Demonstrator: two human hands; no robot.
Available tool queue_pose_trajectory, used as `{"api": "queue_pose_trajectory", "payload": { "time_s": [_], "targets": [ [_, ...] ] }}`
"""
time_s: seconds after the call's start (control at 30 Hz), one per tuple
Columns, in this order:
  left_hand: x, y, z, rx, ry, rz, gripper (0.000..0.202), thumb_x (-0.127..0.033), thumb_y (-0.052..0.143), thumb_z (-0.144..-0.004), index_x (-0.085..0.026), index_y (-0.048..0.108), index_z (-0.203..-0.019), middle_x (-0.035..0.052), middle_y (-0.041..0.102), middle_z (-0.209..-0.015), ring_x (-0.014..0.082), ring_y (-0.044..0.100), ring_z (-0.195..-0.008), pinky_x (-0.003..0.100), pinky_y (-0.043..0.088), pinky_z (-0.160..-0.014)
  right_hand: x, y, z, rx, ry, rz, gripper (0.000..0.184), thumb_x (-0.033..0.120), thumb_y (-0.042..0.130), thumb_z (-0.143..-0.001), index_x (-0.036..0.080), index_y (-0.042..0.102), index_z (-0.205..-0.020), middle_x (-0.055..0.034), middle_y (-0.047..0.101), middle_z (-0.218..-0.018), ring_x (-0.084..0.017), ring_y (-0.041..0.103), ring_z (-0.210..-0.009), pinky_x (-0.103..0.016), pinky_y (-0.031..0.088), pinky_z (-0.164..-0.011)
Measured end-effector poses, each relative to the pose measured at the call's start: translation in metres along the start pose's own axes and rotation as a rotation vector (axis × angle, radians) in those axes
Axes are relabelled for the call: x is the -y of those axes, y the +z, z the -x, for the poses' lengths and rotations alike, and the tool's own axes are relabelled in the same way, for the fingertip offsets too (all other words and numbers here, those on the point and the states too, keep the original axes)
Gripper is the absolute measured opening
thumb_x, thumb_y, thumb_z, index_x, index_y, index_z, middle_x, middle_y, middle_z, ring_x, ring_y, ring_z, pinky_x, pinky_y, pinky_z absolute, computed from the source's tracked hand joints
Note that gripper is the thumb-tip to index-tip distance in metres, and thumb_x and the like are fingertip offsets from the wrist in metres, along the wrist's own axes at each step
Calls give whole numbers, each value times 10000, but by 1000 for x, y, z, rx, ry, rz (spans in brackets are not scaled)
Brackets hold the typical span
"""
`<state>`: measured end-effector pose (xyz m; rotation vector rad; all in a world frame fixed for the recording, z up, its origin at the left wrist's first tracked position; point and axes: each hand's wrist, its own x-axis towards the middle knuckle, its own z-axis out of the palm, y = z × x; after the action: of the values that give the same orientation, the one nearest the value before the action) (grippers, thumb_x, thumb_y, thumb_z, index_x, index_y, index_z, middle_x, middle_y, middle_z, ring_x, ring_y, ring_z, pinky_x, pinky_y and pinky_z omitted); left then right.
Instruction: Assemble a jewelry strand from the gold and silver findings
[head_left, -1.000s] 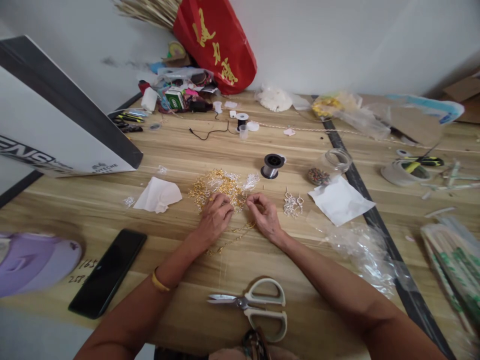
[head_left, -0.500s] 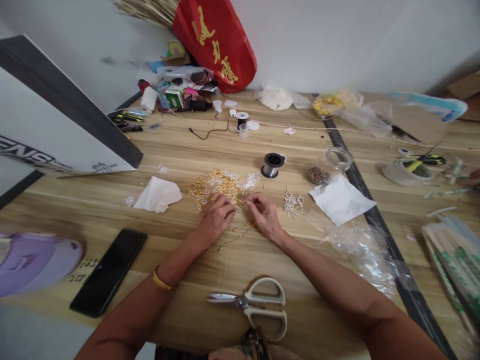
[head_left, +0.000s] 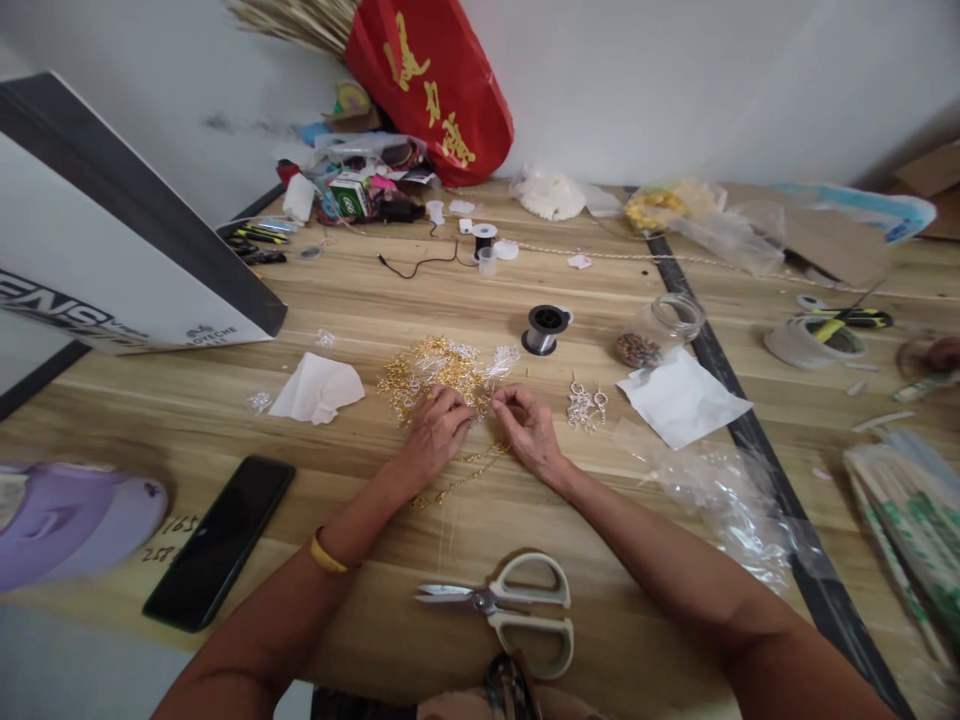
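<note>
My left hand rests at the near edge of a pile of gold and silver jewelry findings, its fingers bent together; whatever is between them is too small to tell. Close to its right, my right hand has thumb and forefinger pinched at the pile's edge. A thin gold chain lies on the wood below both hands, and its strands run up under my right hand's fingers. Silver ring-and-chain pieces lie to the right. Nearer my body are white-handled scissors, blades pointing left.
A wire spool stands behind the pile. To the right are a tipped jar of beads, white paper and clear plastic bags. A phone and a large box are left. Another person's hand shows far right.
My left fingertips have shifted slightly right, toward my right hand. At the far right, the other person's hand has come further into view.
</note>
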<state>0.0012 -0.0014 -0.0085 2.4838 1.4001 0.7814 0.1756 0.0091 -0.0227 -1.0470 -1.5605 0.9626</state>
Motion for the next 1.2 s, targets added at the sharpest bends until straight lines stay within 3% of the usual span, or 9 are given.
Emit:
{"api": "queue_pose_trajectory", "payload": {
  "time_s": [0.9, 1.2],
  "targets": [
    [6, -2, -1, 0, -50, 2, 163, -156, 515, -864, -186, 675, -866, 55, 610, -866, 207, 508, -927, 382, 412, -882, -3, -1, 0, 5, -2, -1, 161, 334, 537, -862, 179, 581, -853, -35, 628, -793, -167, 587, -740, -289, 473, -690],
    [2, 4, -2, 39, 14, -43, 176, -221, 514, -890, -177, 682, -865, 57, 582, -850, 205, 490, -928, 378, 409, -897, -2, 0, 0, 4, -3, 4, 153, 322, 534, -858, 175, 579, -853, -37, 624, -797, -165, 590, -736, -282, 473, -685]
  ]
}}
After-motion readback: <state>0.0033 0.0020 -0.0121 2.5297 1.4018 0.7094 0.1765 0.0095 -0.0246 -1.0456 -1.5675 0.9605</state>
